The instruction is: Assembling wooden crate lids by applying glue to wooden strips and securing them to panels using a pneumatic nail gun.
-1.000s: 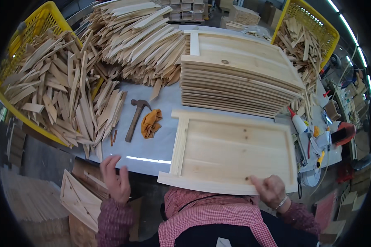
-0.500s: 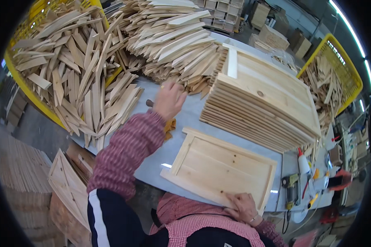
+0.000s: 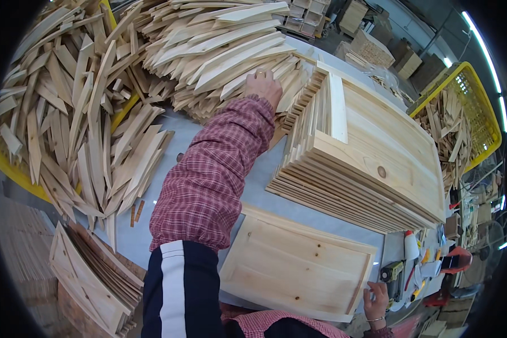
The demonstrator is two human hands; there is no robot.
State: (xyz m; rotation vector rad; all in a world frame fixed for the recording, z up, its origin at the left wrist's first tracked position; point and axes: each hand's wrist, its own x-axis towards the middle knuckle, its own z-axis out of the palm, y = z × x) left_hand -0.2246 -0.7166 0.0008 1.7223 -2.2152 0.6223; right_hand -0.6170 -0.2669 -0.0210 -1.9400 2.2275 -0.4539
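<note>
My left hand (image 3: 263,85) reaches far across the table, its plaid sleeve stretched out, and rests on a big heap of thin wooden slats (image 3: 219,53); whether the fingers grip a slat I cannot tell. My right hand (image 3: 376,297) touches the near right corner of a pale wooden panel (image 3: 296,265) lying flat with raised edge strips on the grey table (image 3: 132,236). A tall stack of similar panels (image 3: 372,152) stands just right of my left hand.
A yellow crate (image 3: 8,163) heaped with slats sits at the left, another yellow crate (image 3: 479,107) at the far right. Glue bottle (image 3: 412,248) and small tools lie at the right table edge. More panels (image 3: 96,276) lean below the table's near left.
My left arm has stretched further out, from the table middle to the slat heap at the back. The view has swung left and forward. My right hand stays at the panel's corner.
</note>
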